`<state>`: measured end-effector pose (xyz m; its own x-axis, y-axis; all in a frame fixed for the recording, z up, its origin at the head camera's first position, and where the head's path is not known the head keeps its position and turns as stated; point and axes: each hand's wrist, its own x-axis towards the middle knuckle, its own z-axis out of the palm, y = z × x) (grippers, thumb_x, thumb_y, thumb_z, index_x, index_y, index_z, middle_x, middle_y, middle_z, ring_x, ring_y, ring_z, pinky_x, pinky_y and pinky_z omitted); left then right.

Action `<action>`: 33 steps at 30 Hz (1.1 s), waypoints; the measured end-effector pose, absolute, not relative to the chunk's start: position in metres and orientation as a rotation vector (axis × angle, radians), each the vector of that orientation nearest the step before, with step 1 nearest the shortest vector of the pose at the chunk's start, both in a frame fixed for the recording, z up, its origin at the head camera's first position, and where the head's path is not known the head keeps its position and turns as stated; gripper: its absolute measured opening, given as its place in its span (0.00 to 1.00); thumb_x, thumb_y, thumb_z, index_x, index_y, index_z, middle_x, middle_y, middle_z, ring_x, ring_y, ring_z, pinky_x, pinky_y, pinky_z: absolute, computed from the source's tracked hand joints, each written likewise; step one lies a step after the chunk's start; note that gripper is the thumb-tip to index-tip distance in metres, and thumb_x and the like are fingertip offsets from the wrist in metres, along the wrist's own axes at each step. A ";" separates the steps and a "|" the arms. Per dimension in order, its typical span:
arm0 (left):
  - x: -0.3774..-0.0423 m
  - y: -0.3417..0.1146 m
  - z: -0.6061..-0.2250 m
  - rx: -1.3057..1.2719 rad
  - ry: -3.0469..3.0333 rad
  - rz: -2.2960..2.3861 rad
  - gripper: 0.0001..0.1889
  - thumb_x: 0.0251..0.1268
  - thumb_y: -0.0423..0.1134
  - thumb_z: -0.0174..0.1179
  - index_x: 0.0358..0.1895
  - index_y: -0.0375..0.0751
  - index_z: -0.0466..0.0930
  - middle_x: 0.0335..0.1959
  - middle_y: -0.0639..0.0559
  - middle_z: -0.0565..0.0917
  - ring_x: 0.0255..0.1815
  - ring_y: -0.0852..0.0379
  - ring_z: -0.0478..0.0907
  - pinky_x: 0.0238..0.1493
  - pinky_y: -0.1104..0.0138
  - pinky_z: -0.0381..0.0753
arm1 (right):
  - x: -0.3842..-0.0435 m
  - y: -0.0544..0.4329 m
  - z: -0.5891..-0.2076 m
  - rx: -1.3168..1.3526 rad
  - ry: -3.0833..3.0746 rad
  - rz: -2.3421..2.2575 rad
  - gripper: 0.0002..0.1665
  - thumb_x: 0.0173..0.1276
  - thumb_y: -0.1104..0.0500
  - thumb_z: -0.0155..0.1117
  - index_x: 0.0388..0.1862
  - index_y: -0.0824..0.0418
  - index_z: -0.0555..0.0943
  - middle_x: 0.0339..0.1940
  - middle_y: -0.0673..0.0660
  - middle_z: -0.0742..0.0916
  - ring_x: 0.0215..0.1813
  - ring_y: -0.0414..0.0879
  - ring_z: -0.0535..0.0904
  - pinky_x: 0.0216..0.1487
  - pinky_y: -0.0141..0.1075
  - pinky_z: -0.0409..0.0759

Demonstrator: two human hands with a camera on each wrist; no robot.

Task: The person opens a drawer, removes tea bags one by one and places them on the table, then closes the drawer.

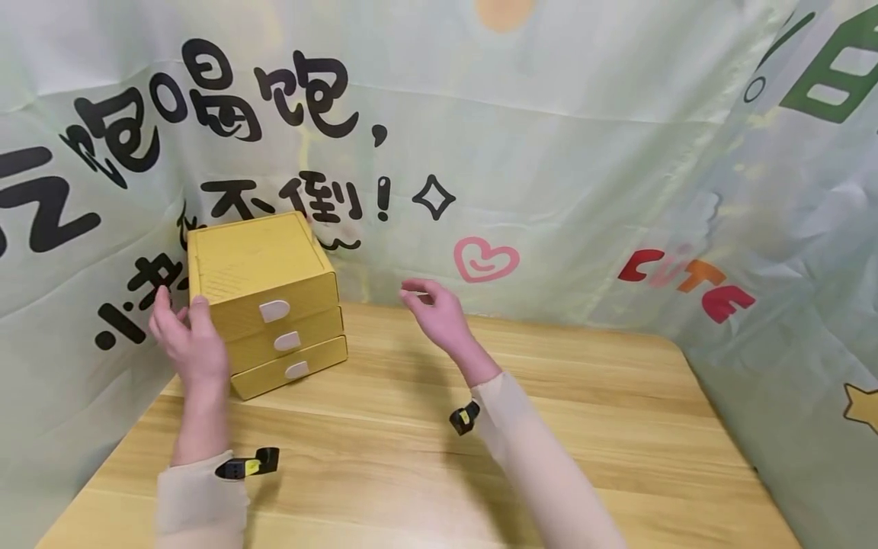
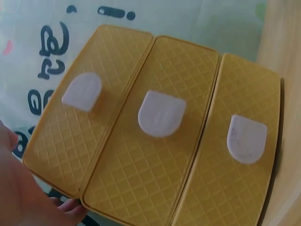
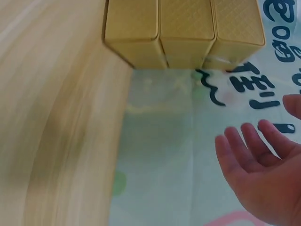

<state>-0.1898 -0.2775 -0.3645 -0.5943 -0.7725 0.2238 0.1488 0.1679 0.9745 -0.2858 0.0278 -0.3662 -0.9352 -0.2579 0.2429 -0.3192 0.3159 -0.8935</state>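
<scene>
A yellow storage box with three stacked drawers [image 1: 261, 259] stands at the back left of the table. Each drawer front has a waffle pattern and a pale rounded pull tab [image 2: 162, 114]. My left hand [image 1: 192, 343] is at the box's left front edge, thumb toward the front and fingers along the left side. Whether it touches the box I cannot tell. Off to the right of the box, my right hand [image 1: 439, 313] hovers above the table with loosely bent fingers and holds nothing. In the right wrist view its fingers [image 3: 244, 150] are spread apart from the box.
The wooden table [image 1: 549, 427] reaches back to a pale printed cloth [image 1: 583, 152] that hangs behind and at both sides. The box stands close to the cloth in the left corner. A small black camera sits on each sleeve.
</scene>
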 end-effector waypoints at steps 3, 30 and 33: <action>-0.189 -0.285 -0.364 0.627 -1.725 -1.682 0.34 0.82 0.54 0.43 0.85 0.56 0.49 0.84 0.57 0.51 0.79 0.60 0.54 0.80 0.68 0.50 | -0.291 0.012 -0.363 0.560 -2.545 1.871 0.26 0.79 0.47 0.61 0.69 0.59 0.81 0.63 0.56 0.85 0.61 0.51 0.83 0.58 0.45 0.85; -0.195 -0.292 -0.375 0.518 -1.759 -1.846 0.33 0.84 0.59 0.33 0.86 0.58 0.47 0.86 0.62 0.49 0.83 0.63 0.45 0.83 0.64 0.38 | -0.285 -0.088 -0.362 0.483 -2.517 2.036 0.34 0.83 0.38 0.50 0.78 0.55 0.72 0.79 0.48 0.73 0.81 0.47 0.63 0.80 0.42 0.62; -0.195 -0.290 -0.377 0.540 -1.800 -1.820 0.33 0.84 0.60 0.31 0.86 0.61 0.44 0.85 0.66 0.46 0.83 0.65 0.40 0.83 0.64 0.33 | -0.287 -0.086 -0.365 0.475 -2.512 2.029 0.33 0.83 0.39 0.51 0.77 0.54 0.74 0.78 0.50 0.75 0.79 0.48 0.67 0.78 0.43 0.66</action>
<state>-0.1953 -0.2901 -0.3769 -0.7853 -0.6142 0.0776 0.0843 0.0180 0.9963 -0.2867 -0.0860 -0.3646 -0.9504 -0.2987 0.0864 -0.1474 0.1880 -0.9711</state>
